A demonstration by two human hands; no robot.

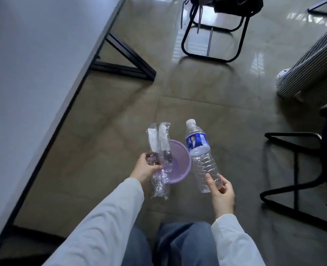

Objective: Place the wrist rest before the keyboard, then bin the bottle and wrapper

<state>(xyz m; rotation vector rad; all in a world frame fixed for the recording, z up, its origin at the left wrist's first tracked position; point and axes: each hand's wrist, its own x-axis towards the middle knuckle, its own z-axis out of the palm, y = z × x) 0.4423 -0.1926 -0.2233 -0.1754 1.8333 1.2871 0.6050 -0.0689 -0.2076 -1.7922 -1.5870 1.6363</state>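
Left hand fingers clamped on wrapper, above purple bin. Right hand fingers clamped on bottle, beside bin. Best: hold each right over bin, then let go.

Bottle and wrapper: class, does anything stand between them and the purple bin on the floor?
Nothing visible does. The left hand holds the wrapper over the purple bin, whose mouth is open. The right hand holds the bottle just beside the rim, with only air between.
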